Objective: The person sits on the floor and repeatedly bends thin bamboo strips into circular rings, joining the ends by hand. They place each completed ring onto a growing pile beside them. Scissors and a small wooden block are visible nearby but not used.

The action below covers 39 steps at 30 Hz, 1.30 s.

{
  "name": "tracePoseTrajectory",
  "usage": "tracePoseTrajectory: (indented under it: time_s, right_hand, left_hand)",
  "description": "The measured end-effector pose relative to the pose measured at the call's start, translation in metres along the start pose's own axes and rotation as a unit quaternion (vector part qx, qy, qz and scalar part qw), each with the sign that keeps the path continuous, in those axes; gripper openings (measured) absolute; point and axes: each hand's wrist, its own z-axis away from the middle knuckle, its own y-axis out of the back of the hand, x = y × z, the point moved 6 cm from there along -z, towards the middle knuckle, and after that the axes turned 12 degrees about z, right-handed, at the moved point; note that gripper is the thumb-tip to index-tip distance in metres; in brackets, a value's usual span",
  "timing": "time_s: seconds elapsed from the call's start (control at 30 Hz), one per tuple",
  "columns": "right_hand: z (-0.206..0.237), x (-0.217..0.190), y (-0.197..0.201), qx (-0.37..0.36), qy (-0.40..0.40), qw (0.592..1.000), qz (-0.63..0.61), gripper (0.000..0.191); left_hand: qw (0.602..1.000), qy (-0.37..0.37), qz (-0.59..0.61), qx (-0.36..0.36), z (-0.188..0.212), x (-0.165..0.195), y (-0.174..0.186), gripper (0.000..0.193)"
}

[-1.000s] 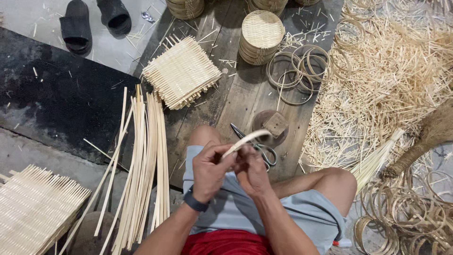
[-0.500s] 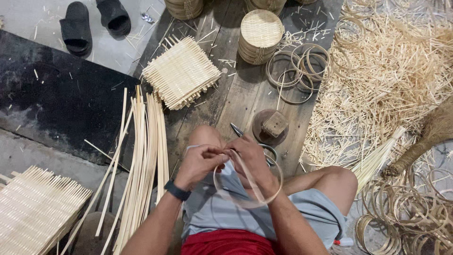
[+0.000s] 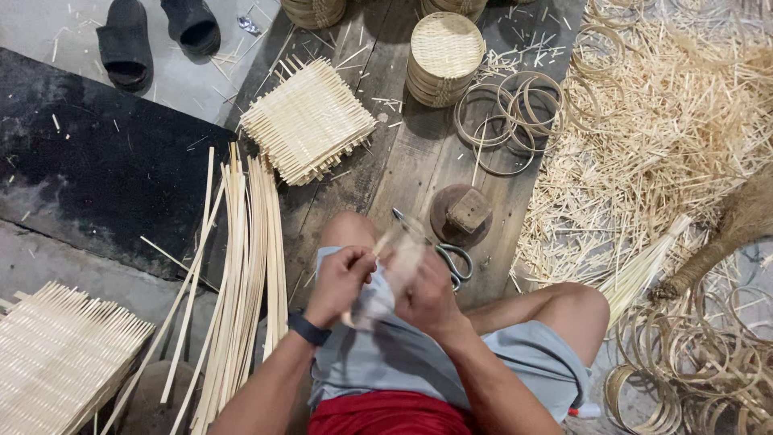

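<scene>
Hands together over the lap, left hand (image 3: 342, 278) and right hand (image 3: 427, 294) both pinched on a blurred bamboo strip (image 3: 394, 258), scissors (image 3: 443, 254) near for reach, strips (image 3: 250, 274) at left.

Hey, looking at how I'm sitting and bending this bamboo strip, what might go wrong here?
The scissors lie beside your bare knee, blades toward it; a shift might nick you. The thin strip between your left hand and right hand could snap or splinter into your fingers. The loose slats by your leg may slide underfoot.
</scene>
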Motion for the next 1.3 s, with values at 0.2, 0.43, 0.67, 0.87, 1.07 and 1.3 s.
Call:
tracePoseTrajectory:
  time_s: [0.2,0.43,0.67,0.87,1.07,1.3]
  right_hand:
    - [0.023,0.058,-0.025,-0.196,-0.287,0.837,-0.423,0.02]
    - [0.034,0.057,-0.024,-0.14,-0.293,0.908,-0.264,0.013]
    - [0.016,0.033,0.004,0.022,-0.222,0.973,-0.061,0.011]
    - [0.008,0.034,0.007,-0.061,-0.253,0.952,-0.164,0.012]
    - [0.019,0.047,-0.016,-0.291,-0.329,0.89,-0.12,0.019]
    - [0.009,0.056,0.023,-0.001,-0.251,0.944,-0.214,0.025]
  left_hand:
    - [0.95,0.137,0.277,-0.052,0.003,-0.007,-0.006,0.022]
    - [0.948,0.168,0.27,-0.032,0.008,-0.004,-0.024,0.017]
    - [0.915,0.171,0.363,-0.045,0.009,-0.014,-0.037,0.012]
    - [0.889,0.233,0.395,-0.008,0.012,-0.01,-0.043,0.018]
    - [0.904,0.183,0.385,-0.033,0.007,-0.005,-0.044,0.019]
    - [0.957,-0.233,-0.003,0.175,-0.003,0.051,0.014,0.014]
